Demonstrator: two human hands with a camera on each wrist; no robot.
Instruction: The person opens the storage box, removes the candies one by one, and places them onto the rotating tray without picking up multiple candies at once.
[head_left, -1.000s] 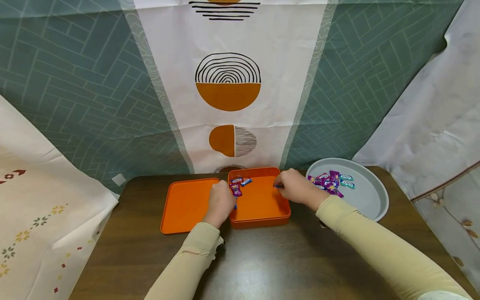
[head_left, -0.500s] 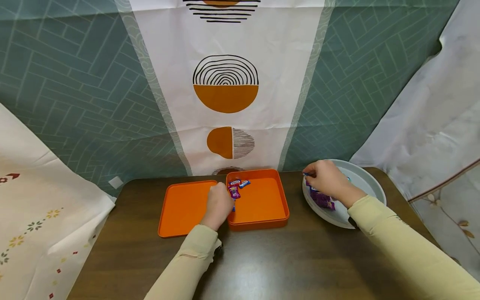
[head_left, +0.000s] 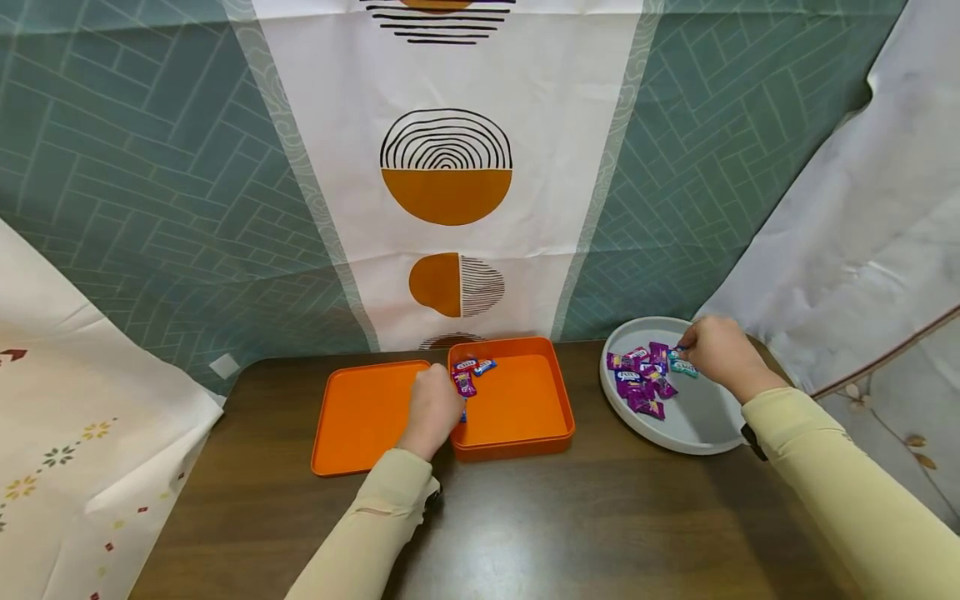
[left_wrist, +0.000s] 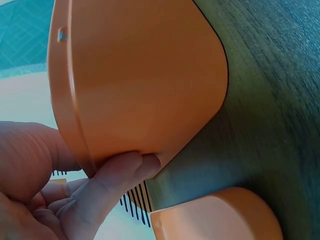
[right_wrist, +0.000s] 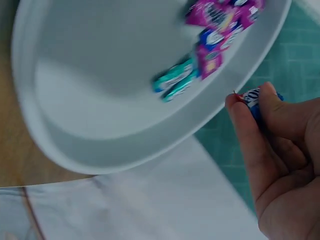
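My right hand point(head_left: 723, 357) is over the back right of the round grey tray point(head_left: 705, 421). In the right wrist view its thumb and finger pinch a small blue wrapped candy point(right_wrist: 254, 102) just beyond the tray rim. Purple candies point(head_left: 648, 404) lie heaped on the tray, with green ones point(right_wrist: 175, 79) beside them. My left hand point(head_left: 433, 408) grips the left wall of a shallow orange box point(head_left: 521, 408), thumb and fingers on either side in the left wrist view. Several purple and blue candies point(head_left: 465, 385) lie along the box's left side; one is partly hidden by that hand.
A flat orange lid point(head_left: 366, 417) lies on the table left of the box. Bare brown table point(head_left: 555, 521) separates the box from the tray and stretches toward the front. A patterned cloth point(head_left: 450, 83) hangs close behind the table, with pale cloths at both sides.
My right hand has moved from above the box's right side, rightward to the far side of the tray, with the blue candy still pinched. My left hand keeps its place on the box.
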